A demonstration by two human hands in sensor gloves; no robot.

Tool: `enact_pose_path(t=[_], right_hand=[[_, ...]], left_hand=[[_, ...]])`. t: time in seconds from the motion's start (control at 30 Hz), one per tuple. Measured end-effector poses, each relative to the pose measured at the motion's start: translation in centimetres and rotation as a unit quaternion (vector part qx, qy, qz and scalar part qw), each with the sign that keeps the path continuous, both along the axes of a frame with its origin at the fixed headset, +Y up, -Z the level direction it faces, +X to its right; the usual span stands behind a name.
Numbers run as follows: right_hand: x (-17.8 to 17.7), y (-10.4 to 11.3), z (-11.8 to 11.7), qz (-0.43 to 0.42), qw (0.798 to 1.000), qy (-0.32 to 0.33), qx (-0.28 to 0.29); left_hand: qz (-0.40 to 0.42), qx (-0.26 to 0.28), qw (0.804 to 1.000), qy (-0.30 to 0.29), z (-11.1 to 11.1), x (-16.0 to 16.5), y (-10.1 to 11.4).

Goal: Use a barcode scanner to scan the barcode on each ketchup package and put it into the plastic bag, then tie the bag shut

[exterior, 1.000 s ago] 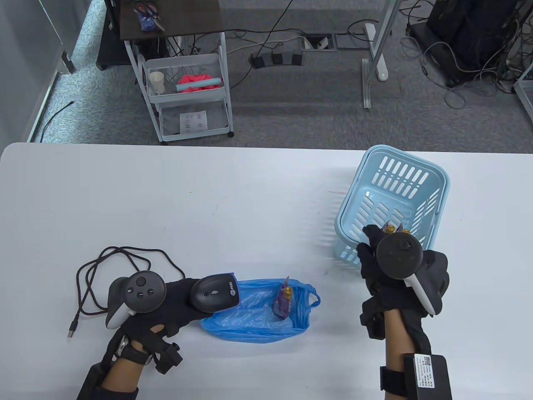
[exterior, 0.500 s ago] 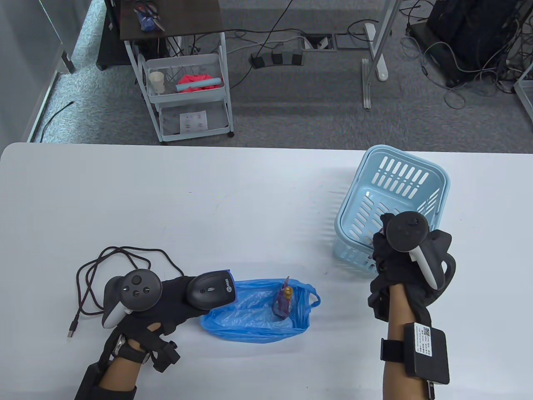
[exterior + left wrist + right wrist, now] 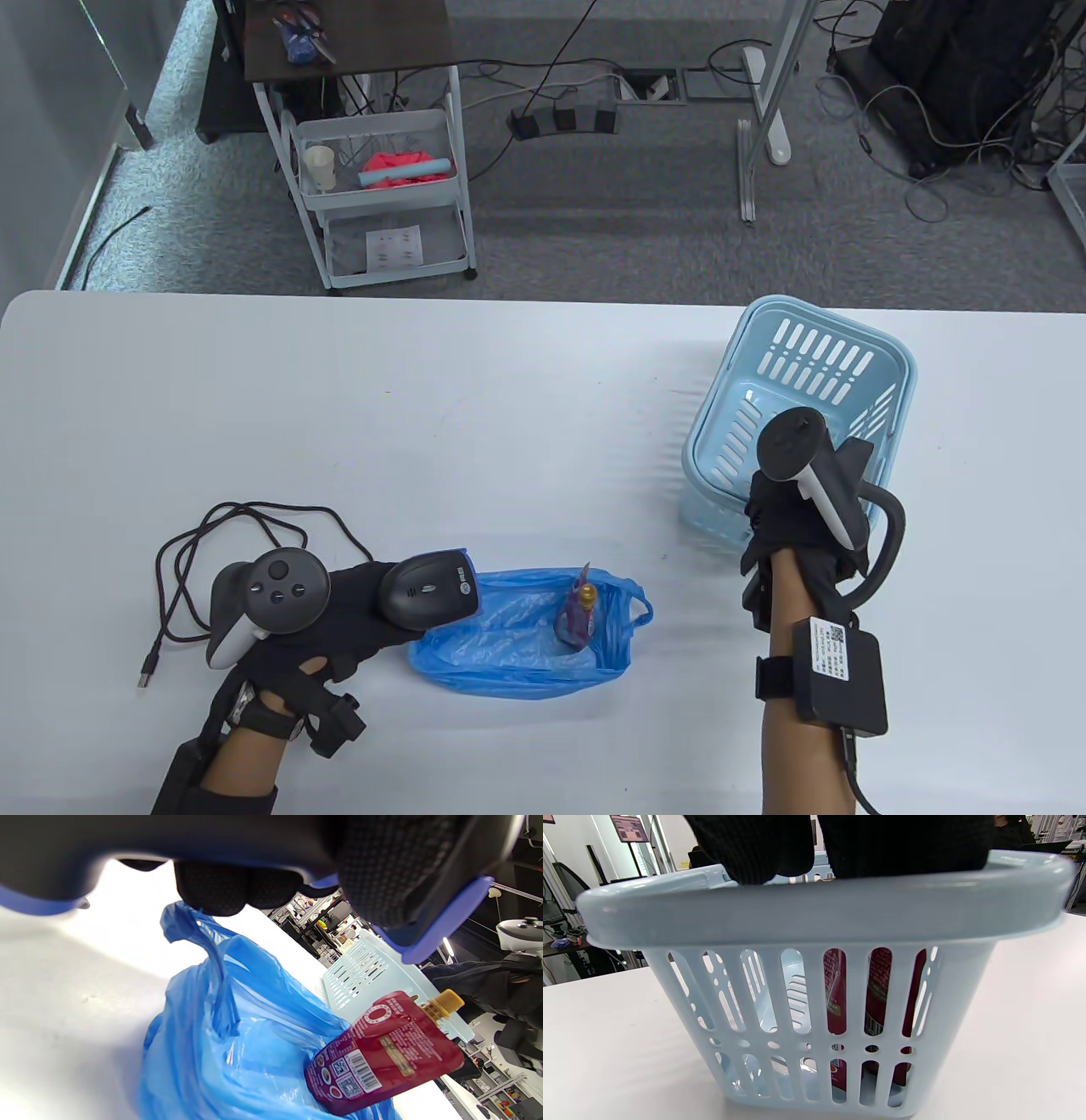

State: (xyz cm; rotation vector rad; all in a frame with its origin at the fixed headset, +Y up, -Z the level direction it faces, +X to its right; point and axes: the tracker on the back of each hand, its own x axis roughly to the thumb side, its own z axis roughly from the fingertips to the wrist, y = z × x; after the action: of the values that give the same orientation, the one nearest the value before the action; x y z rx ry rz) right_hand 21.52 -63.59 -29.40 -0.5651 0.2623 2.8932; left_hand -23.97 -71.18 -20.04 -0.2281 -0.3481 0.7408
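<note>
My left hand (image 3: pixel 356 604) grips the black barcode scanner (image 3: pixel 430 591) at the left edge of the blue plastic bag (image 3: pixel 509 645), which lies open on the table. One red ketchup package (image 3: pixel 579 613) with a yellow cap stands in the bag; the left wrist view shows its barcode side (image 3: pixel 382 1056) under the scanner (image 3: pixel 263 844). My right hand (image 3: pixel 793 505) reaches over the near rim of the light blue basket (image 3: pixel 806 382). Its fingers (image 3: pixel 755 849) hang at the rim (image 3: pixel 814 912), and what they touch is hidden. Red packages (image 3: pixel 878 993) show through the basket's slots.
The scanner's dark cable (image 3: pixel 229 543) loops on the table left of my left hand, ending in a USB plug (image 3: pixel 146 675). The basket stands tilted near the table's far right edge. A wheeled cart (image 3: pixel 382 195) stands on the floor beyond the table.
My right hand has moved forward from in front of the basket to over its near rim, covering the yellow caps seen earlier. My left hand with the scanner has shifted slightly left.
</note>
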Motion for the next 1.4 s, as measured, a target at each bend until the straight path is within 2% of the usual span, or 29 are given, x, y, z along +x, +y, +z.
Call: enact_pose_path(t=[0.5,0.7,0.9,1.27,1.4], right_hand=[[-0.5,-0.5,-1.5,0.014,1.000,-0.013,-0.007],[-0.5,-1.4,-2.0,0.002,0.999,-0.024,-0.022],[-0.6,-1.6,-2.4,-0.002,0.999,-0.031,-0.013],[-1.2,-1.6,-2.3,0.059,0.997,-0.038,0.019],[-1.3,-1.4,-2.1,0.055,0.997,-0.041,0.026]], left_hand=[[0.006,0.000,1.000,0.003,0.0,-0.2,-0.1],[0.007,0.002,1.000,0.004,0.0,-0.3,-0.1],[0.007,0.001,1.000,0.006,0.0,-0.4,-0.1],[0.008,0.002,1.000,0.010,0.0,-0.5,-0.1],[0.009,0.002,1.000,0.010,0.0,-0.6,0.0]])
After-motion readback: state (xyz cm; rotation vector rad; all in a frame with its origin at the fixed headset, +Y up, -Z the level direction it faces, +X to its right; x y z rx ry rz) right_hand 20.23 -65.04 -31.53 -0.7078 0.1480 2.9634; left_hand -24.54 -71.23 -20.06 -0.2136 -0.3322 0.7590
